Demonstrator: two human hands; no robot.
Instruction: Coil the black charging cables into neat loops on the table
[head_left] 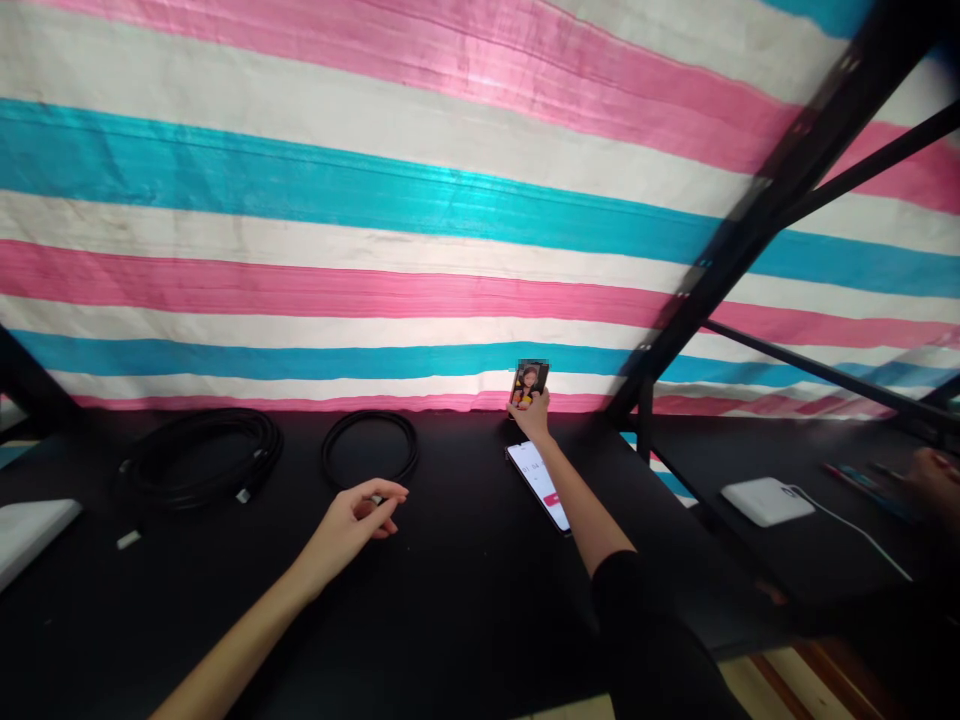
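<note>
My left hand (364,515) hovers over the black table, fingers loosely bent and slightly apart, with nothing plainly held. Just beyond it lies a thin coiled black cable (369,415); part of the coil is hidden behind the fingers. My right hand (535,415) reaches to the table's back edge, its fingers closed on the lower part of a small dark rectangular picture (529,378). This stands nearly upright and shows a person; I cannot tell whether it is a card or a screen. Under my right forearm lies a phone (537,482) with a lit timer screen, partly covered.
A thicker black cable coil (202,455) with pale plugs lies at left, near a white box (34,530). Striped sheeting (375,200) rises behind the table. A black metal frame (720,245) slants at right. Beyond it are a white device (766,500) and another person's hand (937,480).
</note>
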